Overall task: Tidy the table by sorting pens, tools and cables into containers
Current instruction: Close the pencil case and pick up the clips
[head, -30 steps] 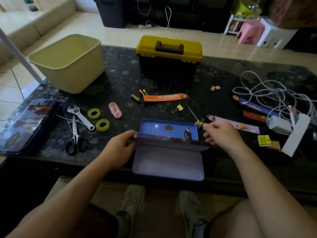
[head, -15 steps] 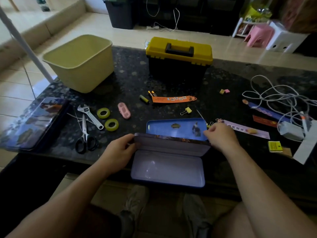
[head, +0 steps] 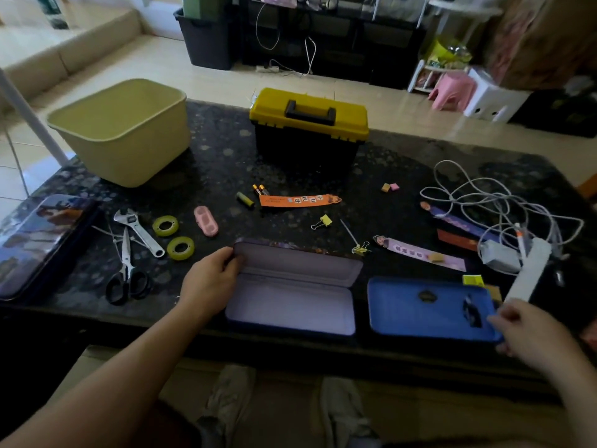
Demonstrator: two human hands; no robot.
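Scissors (head: pixel 126 276), wrench (head: pixel 139 231) lie left, unsorted. Left hand (head: pixel 210 279) grips left end of open pencil case (head: pixel 290 299). Right hand (head: pixel 529 334) pinches right corner of blue tray (head: pixel 429 308), just beside case, at near edge of table (head: pixel 226 156). Risk: loose pinch, tray tips off.

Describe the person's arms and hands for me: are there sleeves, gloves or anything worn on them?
The left hand and right hand are bare: no gloves, and no watch or bracelet shows at either wrist. Both forearms are uncovered up to the picture's edge, so no sleeves appear. Rings, if any, are too small to tell.
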